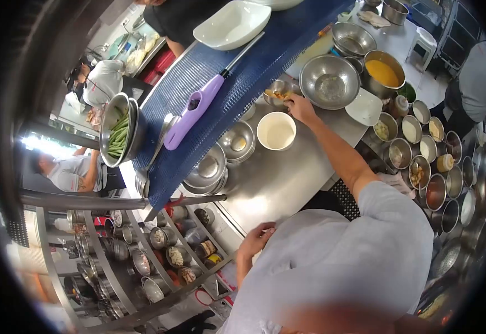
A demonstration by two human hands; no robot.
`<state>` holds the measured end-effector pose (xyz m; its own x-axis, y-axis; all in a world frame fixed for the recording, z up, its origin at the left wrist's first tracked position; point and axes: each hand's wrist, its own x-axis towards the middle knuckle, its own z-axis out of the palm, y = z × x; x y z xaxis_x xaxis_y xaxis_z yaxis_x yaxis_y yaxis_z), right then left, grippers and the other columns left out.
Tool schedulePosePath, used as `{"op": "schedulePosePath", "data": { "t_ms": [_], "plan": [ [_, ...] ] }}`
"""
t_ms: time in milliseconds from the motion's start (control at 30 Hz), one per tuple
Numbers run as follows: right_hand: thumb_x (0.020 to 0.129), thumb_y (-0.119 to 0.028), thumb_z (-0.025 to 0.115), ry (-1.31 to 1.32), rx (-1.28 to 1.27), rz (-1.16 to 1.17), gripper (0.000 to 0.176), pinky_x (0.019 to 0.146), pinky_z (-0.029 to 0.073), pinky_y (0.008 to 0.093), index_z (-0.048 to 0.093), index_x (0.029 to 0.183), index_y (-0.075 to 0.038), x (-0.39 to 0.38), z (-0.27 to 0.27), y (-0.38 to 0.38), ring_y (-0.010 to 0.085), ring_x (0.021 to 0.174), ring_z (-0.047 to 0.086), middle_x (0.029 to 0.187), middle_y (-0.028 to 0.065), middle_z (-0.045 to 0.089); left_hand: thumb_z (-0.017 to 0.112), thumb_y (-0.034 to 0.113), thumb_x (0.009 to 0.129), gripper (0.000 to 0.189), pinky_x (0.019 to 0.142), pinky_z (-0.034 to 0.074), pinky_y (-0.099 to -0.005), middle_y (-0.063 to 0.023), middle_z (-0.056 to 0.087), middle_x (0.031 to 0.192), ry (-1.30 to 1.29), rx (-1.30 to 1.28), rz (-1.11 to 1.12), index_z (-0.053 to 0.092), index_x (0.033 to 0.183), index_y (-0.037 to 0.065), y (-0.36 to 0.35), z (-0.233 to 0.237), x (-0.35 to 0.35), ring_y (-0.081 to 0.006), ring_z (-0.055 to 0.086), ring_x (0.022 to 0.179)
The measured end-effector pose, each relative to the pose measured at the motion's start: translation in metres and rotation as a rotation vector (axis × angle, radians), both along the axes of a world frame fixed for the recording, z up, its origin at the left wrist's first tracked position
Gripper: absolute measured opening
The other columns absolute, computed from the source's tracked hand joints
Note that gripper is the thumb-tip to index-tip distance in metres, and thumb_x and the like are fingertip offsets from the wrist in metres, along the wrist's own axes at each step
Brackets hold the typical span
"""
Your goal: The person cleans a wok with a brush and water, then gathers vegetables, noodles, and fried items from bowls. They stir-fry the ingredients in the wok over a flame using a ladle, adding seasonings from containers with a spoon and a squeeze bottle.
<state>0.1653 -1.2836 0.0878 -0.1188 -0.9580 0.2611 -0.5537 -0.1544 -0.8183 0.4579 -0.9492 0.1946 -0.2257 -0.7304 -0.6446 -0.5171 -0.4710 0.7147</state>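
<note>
My right hand (302,109) reaches across the steel counter to a small metal bowl (278,87). Its fingers are closed at the bowl's rim, beside orange-yellow food pieces (277,94); what they pinch is too small to make out. Just below that hand stands a white round tub (277,131) with something pale inside. A wide, shallow metal bowl (330,82) sits right of the hand, with a white square dish (364,107) beyond it. My left hand (255,240) hangs by the counter's near edge against my shirt, fingers loosely apart, nothing visible in it.
A blue-matted shelf (220,106) holds a purple lighter (195,111), a white dish (231,25) and a bowl of green beans (119,133). Stacked metal bowls (206,170) stand below it. At right are a pot of orange liquid (384,72) and several containers. Other people work nearby.
</note>
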Motion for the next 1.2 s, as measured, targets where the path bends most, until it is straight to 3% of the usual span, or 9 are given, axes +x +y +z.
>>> {"op": "schedulePosePath", "data": {
  "t_ms": [167, 267, 400, 567, 733, 967, 1067, 1100, 1200],
  "plan": [
    [0.089, -0.012, 0.057, -0.354, 0.177, 0.107, 0.015, 0.053, 0.052, 0.0310, 0.062, 0.092, 0.001, 0.011, 0.055, 0.044, 0.0187, 0.053, 0.064, 0.067, 0.0084, 0.066, 0.059, 0.039, 0.092, 0.043, 0.086, 0.048, -0.0327, -0.0121, 0.067, 0.108, -0.061, 0.000, -0.109, 0.059, 0.121, 0.007, 0.008, -0.032, 0.005, -0.0221, 0.063, 0.098],
    [0.090, -0.014, 0.057, 0.034, -0.052, -0.011, 0.014, 0.055, 0.053, 0.0310, 0.063, 0.094, -0.001, 0.012, 0.053, 0.078, 0.0186, 0.055, 0.064, 0.067, 0.0082, 0.065, 0.061, 0.041, 0.089, 0.047, 0.083, 0.050, -0.0336, -0.0135, 0.067, 0.107, -0.107, -0.127, -0.392, 0.059, 0.122, 0.007, -0.008, -0.046, -0.007, -0.0240, 0.064, 0.096],
    [0.090, -0.016, 0.058, -0.078, 0.049, -0.064, 0.015, 0.057, 0.053, 0.0324, 0.064, 0.095, -0.004, 0.001, 0.088, 0.138, 0.0200, 0.059, 0.066, 0.068, 0.0096, 0.065, 0.060, 0.039, 0.089, 0.053, 0.084, 0.049, -0.0338, -0.0154, 0.064, 0.111, 0.098, -0.326, -0.734, 0.052, 0.127, 0.003, -0.026, -0.106, -0.029, -0.0265, 0.063, 0.093],
    [0.087, -0.021, 0.060, -0.002, -0.154, -0.163, 0.017, 0.062, 0.049, 0.0460, 0.061, 0.094, -0.005, -0.025, 0.121, 0.257, 0.0393, 0.070, 0.062, 0.074, 0.0188, 0.064, 0.061, 0.030, 0.089, 0.059, 0.076, 0.050, -0.0361, -0.0119, 0.055, 0.114, 0.511, 0.004, -0.076, 0.033, 0.139, 0.014, -0.101, -0.131, -0.079, -0.0236, 0.063, 0.088],
    [0.084, -0.009, 0.063, 0.074, -0.323, -0.323, 0.013, 0.066, 0.053, 0.0405, 0.062, 0.095, -0.003, -0.064, 0.132, 0.445, 0.0335, 0.075, 0.065, 0.081, 0.0156, 0.066, 0.054, 0.036, 0.094, 0.055, 0.070, 0.050, -0.0338, -0.0130, 0.053, 0.118, 0.385, -0.027, -0.160, 0.034, 0.139, 0.013, -0.109, -0.089, -0.120, -0.0240, 0.061, 0.087],
    [0.081, -0.011, 0.065, 0.299, -0.271, -0.708, 0.020, 0.052, 0.050, 0.0401, 0.060, 0.100, -0.006, -0.082, 0.132, 0.708, 0.0309, 0.062, 0.062, 0.073, 0.0130, 0.058, 0.049, 0.059, 0.089, 0.075, 0.077, 0.058, -0.0445, -0.0190, 0.044, 0.136, 0.911, 0.767, -0.753, 0.024, 0.145, 0.016, 0.142, -0.025, -0.280, -0.0401, 0.059, 0.107],
    [0.082, -0.010, 0.063, 0.320, -0.236, -0.852, 0.023, 0.049, 0.048, 0.0395, 0.059, 0.104, -0.008, -0.094, 0.142, 0.802, 0.0290, 0.059, 0.062, 0.070, 0.0118, 0.057, 0.051, 0.048, 0.091, 0.070, 0.075, 0.058, -0.0424, -0.0192, 0.050, 0.131, 0.929, 1.053, -0.527, 0.029, 0.142, 0.005, 0.242, 0.000, -0.368, -0.0399, 0.061, 0.101],
    [0.081, -0.009, 0.061, 0.318, -0.049, -0.953, 0.023, 0.049, 0.048, 0.0396, 0.059, 0.103, -0.009, -0.098, 0.150, 0.830, 0.0289, 0.059, 0.062, 0.069, 0.0118, 0.057, 0.050, 0.046, 0.091, 0.069, 0.075, 0.058, -0.0416, -0.0204, 0.050, 0.130, 0.912, 0.937, -0.993, 0.031, 0.140, 0.002, 0.261, -0.007, -0.394, -0.0393, 0.061, 0.101],
    [0.077, -0.009, 0.058, 0.310, 0.124, -1.203, 0.016, 0.051, 0.048, 0.0430, 0.057, 0.093, -0.007, -0.113, 0.172, 0.898, 0.0302, 0.061, 0.064, 0.060, 0.0137, 0.057, 0.043, 0.062, 0.089, 0.079, 0.077, 0.059, -0.0464, -0.0223, 0.048, 0.131, 0.903, 1.073, -1.233, 0.025, 0.143, 0.007, 0.348, 0.025, -0.463, -0.0429, 0.060, 0.104]
  ]
}}
